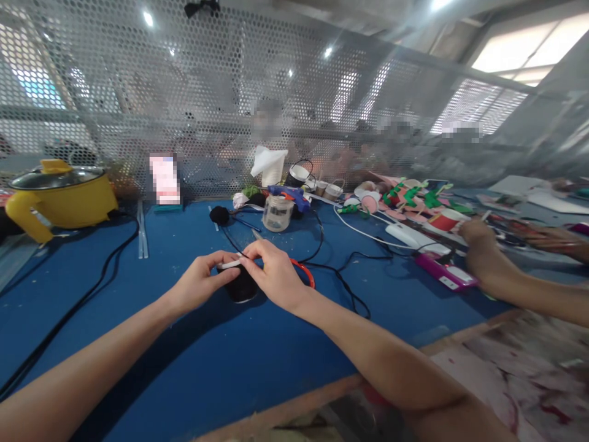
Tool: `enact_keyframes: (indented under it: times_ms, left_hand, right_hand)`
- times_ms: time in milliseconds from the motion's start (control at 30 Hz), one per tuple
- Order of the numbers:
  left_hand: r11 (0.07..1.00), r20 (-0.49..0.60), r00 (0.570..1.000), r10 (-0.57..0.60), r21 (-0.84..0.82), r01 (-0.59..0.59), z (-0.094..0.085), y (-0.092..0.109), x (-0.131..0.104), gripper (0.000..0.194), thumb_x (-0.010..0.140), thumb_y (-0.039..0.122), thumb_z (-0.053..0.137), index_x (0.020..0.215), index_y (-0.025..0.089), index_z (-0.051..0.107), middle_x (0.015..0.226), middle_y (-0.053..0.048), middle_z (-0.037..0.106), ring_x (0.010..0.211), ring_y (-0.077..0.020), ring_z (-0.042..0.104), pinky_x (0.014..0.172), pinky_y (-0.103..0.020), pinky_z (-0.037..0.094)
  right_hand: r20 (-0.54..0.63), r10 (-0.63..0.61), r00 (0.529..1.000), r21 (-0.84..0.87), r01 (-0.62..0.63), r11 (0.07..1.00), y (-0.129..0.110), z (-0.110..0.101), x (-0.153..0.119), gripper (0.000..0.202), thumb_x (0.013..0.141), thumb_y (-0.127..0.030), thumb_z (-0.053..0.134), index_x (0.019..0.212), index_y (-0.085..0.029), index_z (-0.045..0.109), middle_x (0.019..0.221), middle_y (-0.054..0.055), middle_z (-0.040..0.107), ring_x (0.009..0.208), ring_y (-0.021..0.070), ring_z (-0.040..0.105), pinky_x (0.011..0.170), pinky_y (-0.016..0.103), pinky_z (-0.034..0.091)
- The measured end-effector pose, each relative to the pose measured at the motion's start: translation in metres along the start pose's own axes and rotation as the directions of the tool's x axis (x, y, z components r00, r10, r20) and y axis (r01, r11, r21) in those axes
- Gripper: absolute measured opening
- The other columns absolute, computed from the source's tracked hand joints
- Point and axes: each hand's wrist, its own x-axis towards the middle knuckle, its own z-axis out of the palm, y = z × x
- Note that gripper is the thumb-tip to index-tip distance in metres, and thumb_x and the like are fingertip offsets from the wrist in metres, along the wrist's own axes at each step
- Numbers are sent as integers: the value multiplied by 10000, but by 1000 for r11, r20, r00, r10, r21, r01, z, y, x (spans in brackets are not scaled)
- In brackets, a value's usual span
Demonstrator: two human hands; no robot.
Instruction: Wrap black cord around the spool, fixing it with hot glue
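In the middle of the blue table, a small black cup (243,287) with a white rim stands tilted between my hands. My left hand (202,279) is closed round its rim, thumb on the near side. My right hand (271,270) pinches at the same rim, where a black cord (231,240) comes in from a black ball of yarn (219,215). The exact grip of the right fingertips is partly hidden. Under my right hand lies a pair of scissors with an orange handle (307,274), mostly covered.
Behind stand a clear jar (277,216) and a blue glue gun (294,196). A yellow electric pot (64,196) and a phone (164,178) are to the left. Rightward are a purple box (445,272), a white power strip (416,238), cables and another person's arm (519,282).
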Motion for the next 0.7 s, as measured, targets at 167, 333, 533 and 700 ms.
enact_keyframes:
  times_ms: [167,333,533,700]
  left_hand:
    - [996,-32,999,-25,82,28,0,3,-1,159,705,311,533,709,154,559,729,-15,587,714,-155,512,683,-262,385]
    - [997,-31,999,-40,69,42,-1,6,-2,189,718,328,515,644,155,533,673,2,559,663,-138,487,640,-253,365]
    - [980,-50,988,-144,-143,136,-3,6,0,167,660,309,572,631,150,530,680,15,540,665,-123,472,660,-252,348]
    - [934,-92,972,-217,-308,180,-3,3,2,149,609,269,618,619,154,522,660,28,535,638,-103,460,644,-234,335]
  right_hand:
    - [29,-18,999,-8,18,1000,0,2,-1,156,774,-176,482,647,-212,399,747,32,552,768,154,512,701,298,423]
    - [33,-28,999,50,27,998,-2,2,0,107,770,-204,497,675,-206,446,775,36,571,788,152,523,720,295,432]
    - [5,11,1000,120,-11,993,3,-7,5,134,789,-233,468,885,-167,535,953,78,600,909,157,535,808,308,415]
    - [-122,121,985,117,-107,987,14,-30,27,151,796,-273,452,836,-166,550,896,71,620,811,153,576,739,295,443]
